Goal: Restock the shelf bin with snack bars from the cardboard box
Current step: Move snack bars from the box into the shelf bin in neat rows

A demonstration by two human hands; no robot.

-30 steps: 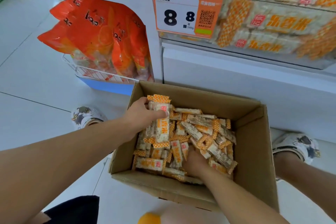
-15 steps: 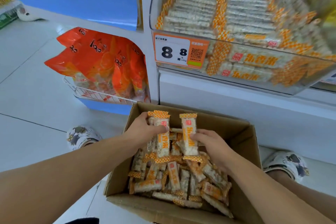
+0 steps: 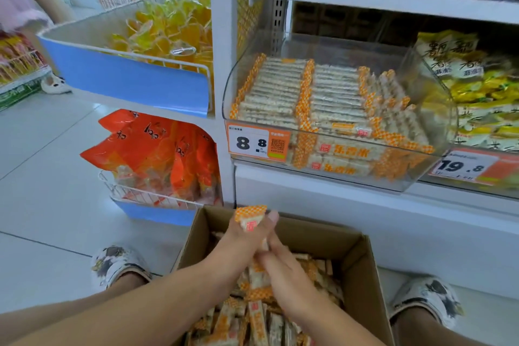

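An open cardboard box [image 3: 362, 275] sits on the floor below me, full of loose snack bars [image 3: 258, 320] in white and orange-checked wrappers. Just above its far edge, my left hand [image 3: 238, 241] and my right hand [image 3: 286, 272] are pressed together around a small upright bundle of snack bars [image 3: 250, 219]. Only the bundle's top end shows above my fingers. Higher up on the shelf stands the clear plastic bin [image 3: 415, 174]. It holds neat rows of the same bars [image 3: 280, 90], with more room toward its back and right.
An orange 8.8 price tag [image 3: 258, 143] is fixed to the bin's front left. Orange bags [image 3: 157, 154] fill a wire basket to the left, with yellow packs [image 3: 168, 31] above. Yellow bags [image 3: 483, 93] fill the neighbouring bin. My slippered feet [image 3: 115, 264] [image 3: 427, 298] flank the box.
My view has risen from the box toward the shelf. My two hands, each holding bars apart before, have come together into one bundle lifted over the box's far edge.
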